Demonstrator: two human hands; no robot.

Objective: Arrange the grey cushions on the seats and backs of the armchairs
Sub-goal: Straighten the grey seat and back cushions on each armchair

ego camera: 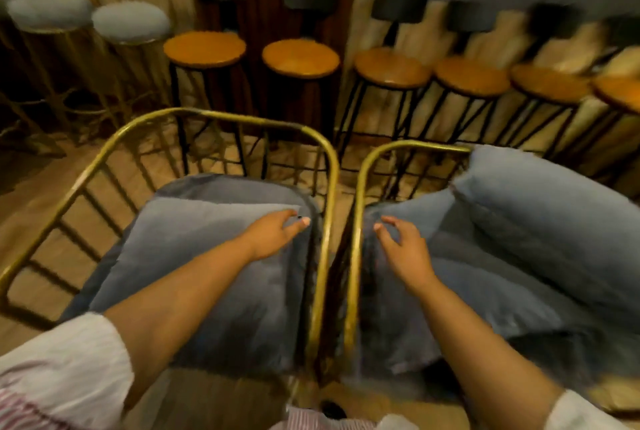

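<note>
Two gold wire-frame armchairs stand side by side. The left armchair (114, 138) holds a grey cushion (207, 256) lying flat on top of its seat cushion (221, 183). My left hand (273, 233) rests on that top cushion's far right corner, fingers spread. The right armchair (360, 221) has a grey seat cushion (485, 298), and a plump grey back cushion (554, 207) leans at its far right. My right hand (405, 249) hovers over the seat cushion's left edge with fingers apart, holding nothing.
A row of several wooden-topped bar stools (301, 58) with black legs stands behind the armchairs. Two fluffy grey stools (131, 22) on gold legs stand at the back left. A wooden floor (38, 187) shows to the left.
</note>
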